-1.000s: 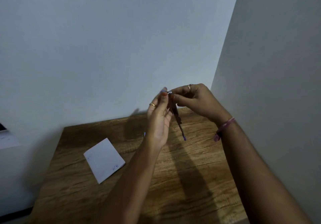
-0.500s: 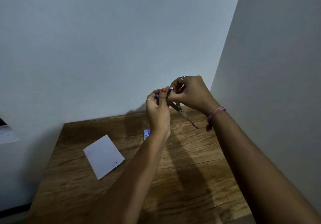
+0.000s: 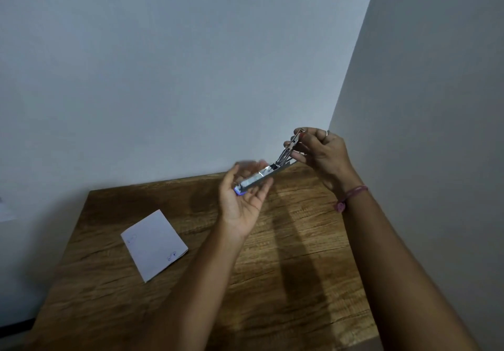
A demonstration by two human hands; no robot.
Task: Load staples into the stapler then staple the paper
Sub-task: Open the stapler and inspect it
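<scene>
The stapler (image 3: pixel 266 173) is held up in the air above the far edge of the wooden counter (image 3: pixel 286 269), swung wide open at its hinge. Its silver body with a blue tip lies slantwise across the left hand (image 3: pixel 241 200), which is turned palm up; the left fingers (image 3: pixel 246 166) look only loosely curved around the metal and are blurred, so how firmly they hold it cannot be told. The thin upper arm of the stapler rises from the hinge toward the right hand (image 3: pixel 320 150), whose fingers (image 3: pixel 296 155) and thumb are clenched in a pinch on that arm near its top end. A ring shows on one finger of the right hand and a pink bracelet (image 3: pixel 350 196) sits on the right wrist.

Down on the counter, well to the left of the stapler and nearer the viewer, lies a folded white sheet of paper (image 3: pixel 152 244), flat, with small blue marks near two of its corners. It is well apart from both hands. Behind the stapler two pale walls meet in a corner (image 3: pixel 331 121), just above the far right end of the counter
</scene>
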